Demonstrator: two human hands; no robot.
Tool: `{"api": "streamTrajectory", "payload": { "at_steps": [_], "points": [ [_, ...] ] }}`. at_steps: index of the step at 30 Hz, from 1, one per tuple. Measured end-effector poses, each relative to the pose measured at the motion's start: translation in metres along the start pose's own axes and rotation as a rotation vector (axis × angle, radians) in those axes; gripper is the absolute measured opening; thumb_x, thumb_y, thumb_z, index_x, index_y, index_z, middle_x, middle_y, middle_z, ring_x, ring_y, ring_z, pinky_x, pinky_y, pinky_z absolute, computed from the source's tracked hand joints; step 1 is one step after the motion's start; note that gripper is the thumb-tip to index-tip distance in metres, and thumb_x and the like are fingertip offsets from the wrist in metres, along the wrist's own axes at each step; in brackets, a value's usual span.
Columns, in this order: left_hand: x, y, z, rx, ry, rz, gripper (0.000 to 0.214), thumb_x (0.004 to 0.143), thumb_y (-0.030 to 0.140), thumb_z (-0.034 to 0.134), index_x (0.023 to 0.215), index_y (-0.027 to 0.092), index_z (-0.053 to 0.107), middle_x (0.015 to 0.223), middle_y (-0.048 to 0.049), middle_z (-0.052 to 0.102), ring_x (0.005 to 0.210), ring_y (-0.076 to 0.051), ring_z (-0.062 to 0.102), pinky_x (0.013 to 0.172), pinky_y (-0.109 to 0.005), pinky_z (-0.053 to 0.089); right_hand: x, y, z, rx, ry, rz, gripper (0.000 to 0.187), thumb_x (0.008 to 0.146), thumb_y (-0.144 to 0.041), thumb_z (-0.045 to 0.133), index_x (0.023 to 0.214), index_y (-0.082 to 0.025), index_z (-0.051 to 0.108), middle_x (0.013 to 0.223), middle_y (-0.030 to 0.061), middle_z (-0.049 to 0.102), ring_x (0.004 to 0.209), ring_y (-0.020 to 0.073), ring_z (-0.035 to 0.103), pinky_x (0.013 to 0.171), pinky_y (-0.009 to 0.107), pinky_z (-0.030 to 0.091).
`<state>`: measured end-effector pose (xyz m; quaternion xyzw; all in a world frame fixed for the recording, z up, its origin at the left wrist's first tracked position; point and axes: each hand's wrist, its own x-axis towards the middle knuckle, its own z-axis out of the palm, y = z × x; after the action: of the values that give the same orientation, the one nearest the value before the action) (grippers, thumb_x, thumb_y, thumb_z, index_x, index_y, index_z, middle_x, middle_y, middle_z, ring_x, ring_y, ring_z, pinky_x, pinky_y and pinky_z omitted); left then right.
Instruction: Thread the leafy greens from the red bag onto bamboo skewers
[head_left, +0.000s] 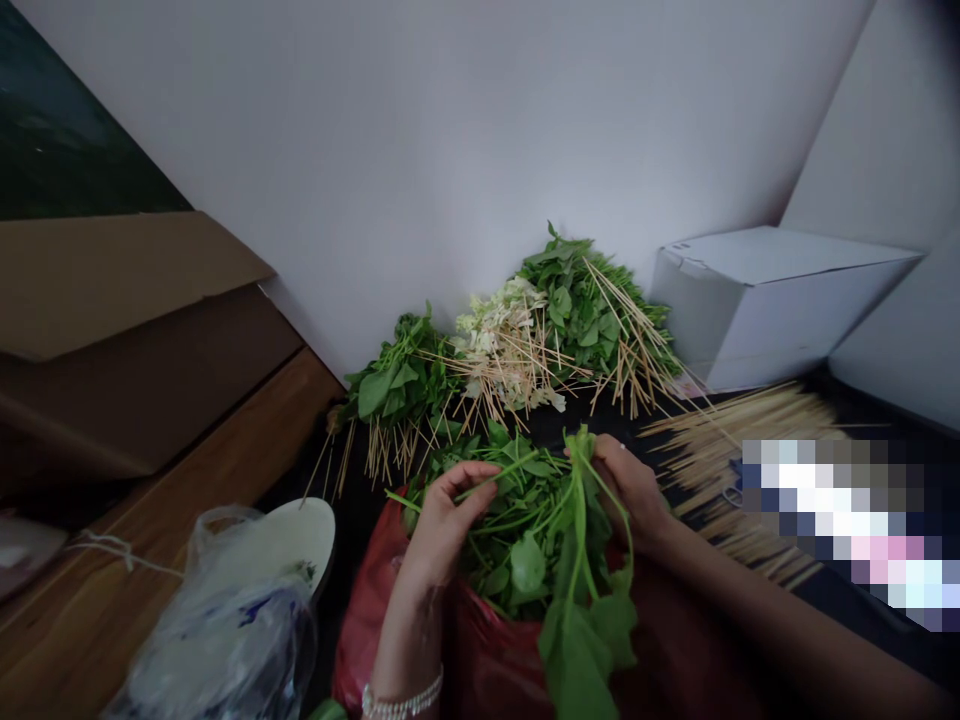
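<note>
A red plastic bag (375, 600) full of leafy greens (517, 500) lies right in front of me. My left hand (450, 510) is above the bag's left part, thumb and fingers pinching a thin green stem (517, 465). On the right, my right hand (630, 490) grips a bunch of leafy greens (581, 600) by the stem end, and its broad leaves hang down over the bag. Some fingers of the right hand are hidden behind the stems.
Skewered greens (397, 380), pale skewered leaves (502, 350) and more skewered greens (592, 290) lie along the wall. Bare wooden skewers (705, 430) spread at right, before a white box (787, 300). At left are a white bowl (319, 520), clear plastic bag (225, 630) and cardboard box (135, 370).
</note>
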<state>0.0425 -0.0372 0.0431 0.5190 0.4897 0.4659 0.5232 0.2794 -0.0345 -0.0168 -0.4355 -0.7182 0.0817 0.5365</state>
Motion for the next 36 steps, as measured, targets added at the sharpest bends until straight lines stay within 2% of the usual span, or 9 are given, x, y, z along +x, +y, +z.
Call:
{"api": "streamTrajectory", "payload": {
  "at_steps": [4,10,12,15,17,19,22,27,36],
  "points": [
    [-0.009,0.009,0.004,0.052,-0.054,-0.009,0.023,0.071,0.031,0.081,0.090,0.018,0.077,0.069,-0.0004,0.064,0.059,-0.010,0.052,0.056,-0.021,0.041,0.004,-0.001,0.004,-0.085,-0.011,-0.186,0.018,0.098,-0.014,0.037,0.090,-0.022,0.052,0.082,0.0046,0.059,0.075,0.0188,0.056,0.070,0.031,0.048],
    [-0.010,0.002,0.003,-0.048,-0.100,0.022,0.021,0.073,0.027,0.082,0.092,0.020,0.078,0.066,0.0007,0.067,0.060,-0.010,0.056,0.064,-0.022,0.047,0.003,0.000,0.010,-0.147,-0.077,-0.265,0.017,0.097,-0.012,0.042,0.088,-0.020,0.054,0.078,0.0050,0.060,0.074,0.0194,0.053,0.069,0.031,0.045],
    [-0.007,-0.003,0.000,-0.075,-0.053,0.103,0.017,0.075,0.028,0.081,0.091,0.021,0.078,0.077,-0.0011,0.072,0.068,-0.011,0.061,0.068,-0.021,0.048,0.001,0.000,0.011,-0.147,-0.103,-0.293,0.017,0.097,-0.011,0.042,0.091,-0.019,0.056,0.080,0.0058,0.062,0.076,0.0195,0.054,0.070,0.031,0.046],
    [-0.002,-0.006,-0.003,-0.076,0.098,0.260,0.012,0.081,0.031,0.076,0.088,0.021,0.076,0.102,-0.0038,0.073,0.092,-0.016,0.065,0.082,-0.024,0.049,0.000,0.000,0.011,-0.164,-0.096,-0.335,0.020,0.096,-0.009,0.040,0.091,-0.018,0.057,0.080,0.0062,0.064,0.076,0.0191,0.055,0.070,0.030,0.046],
    [0.000,-0.004,-0.005,-0.054,0.188,0.307,0.015,0.084,0.032,0.073,0.095,0.023,0.075,0.097,-0.0023,0.072,0.090,-0.015,0.065,0.084,-0.026,0.049,0.000,-0.002,0.011,-0.186,-0.063,-0.351,0.021,0.096,-0.008,0.040,0.089,-0.018,0.057,0.079,0.0060,0.064,0.075,0.0189,0.055,0.069,0.030,0.046],
    [0.000,-0.001,-0.004,0.002,0.232,0.299,0.025,0.083,0.034,0.073,0.107,0.025,0.074,0.082,0.0008,0.070,0.076,-0.013,0.062,0.076,-0.024,0.050,0.000,-0.004,0.009,-0.198,-0.031,-0.360,0.021,0.096,-0.008,0.040,0.090,-0.018,0.058,0.077,0.0053,0.063,0.073,0.0186,0.055,0.067,0.030,0.045],
    [-0.002,-0.001,0.000,0.069,0.167,0.237,0.037,0.081,0.036,0.075,0.116,0.024,0.073,0.083,-0.0010,0.073,0.075,-0.014,0.063,0.074,-0.025,0.051,0.001,-0.007,0.007,-0.216,-0.012,-0.364,0.022,0.096,-0.008,0.040,0.093,-0.017,0.060,0.072,0.0034,0.060,0.067,0.0173,0.054,0.061,0.028,0.042],
    [-0.002,-0.007,0.005,0.103,0.098,0.227,0.030,0.079,0.039,0.075,0.103,0.022,0.079,0.108,-0.0091,0.077,0.098,-0.023,0.067,0.089,-0.033,0.051,0.001,-0.010,0.005,-0.264,-0.022,-0.355,0.022,0.097,-0.010,0.041,0.096,-0.015,0.063,0.070,0.0027,0.061,0.062,0.0158,0.055,0.058,0.027,0.041],
    [-0.005,-0.005,0.009,0.096,0.059,0.189,0.025,0.076,0.034,0.078,0.098,0.023,0.081,0.086,-0.0049,0.076,0.079,-0.017,0.064,0.076,-0.028,0.051,0.001,-0.012,0.005,-0.308,-0.068,-0.323,0.026,0.098,-0.013,0.039,0.097,-0.014,0.065,0.071,0.0031,0.065,0.062,0.0147,0.058,0.060,0.025,0.040]
  ]
}}
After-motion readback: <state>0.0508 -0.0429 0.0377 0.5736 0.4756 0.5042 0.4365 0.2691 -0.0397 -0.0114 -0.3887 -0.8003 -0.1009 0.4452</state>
